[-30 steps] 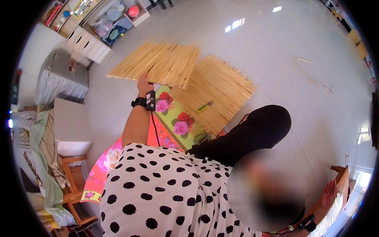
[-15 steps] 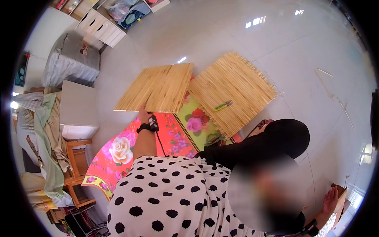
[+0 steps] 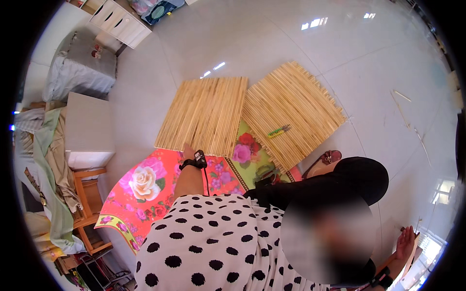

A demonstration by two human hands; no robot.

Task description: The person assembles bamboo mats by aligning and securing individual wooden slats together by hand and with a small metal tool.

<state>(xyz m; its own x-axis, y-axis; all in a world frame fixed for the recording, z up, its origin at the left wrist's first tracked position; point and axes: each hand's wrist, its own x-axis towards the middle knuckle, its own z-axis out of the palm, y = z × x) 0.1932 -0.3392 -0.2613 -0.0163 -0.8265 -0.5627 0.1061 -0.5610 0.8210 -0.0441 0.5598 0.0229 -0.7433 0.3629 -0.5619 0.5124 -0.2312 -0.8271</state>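
Observation:
Two square panels of thin wooden sticks laid side by side are on the floor ahead of me. At the near edge of the left panel (image 3: 204, 114), my left hand (image 3: 188, 151) is closed on the border, its fingers mostly hidden. A small black device is strapped to that wrist. The right panel (image 3: 296, 106) has uneven stick ends along its edges. On it lies a slim yellow-green hand tool (image 3: 278, 131). Far off at the lower right, my right hand (image 3: 404, 242) has its fingers stretched out, beside a wood-edged object whose kind I cannot make out.
A floral mat (image 3: 145, 184) lies under the panels' near edges, with a green thing (image 3: 266, 172) on it near my leg. Loose thin sticks (image 3: 403, 109) are scattered on the tiles at right. A wooden chair (image 3: 91, 208), a pale box (image 3: 90, 121) and drawers (image 3: 119, 22) line the left.
The left panel, held at its near edge by my left hand, has shifted right and nearer and looks less tilted. My right hand stays at the lower right.

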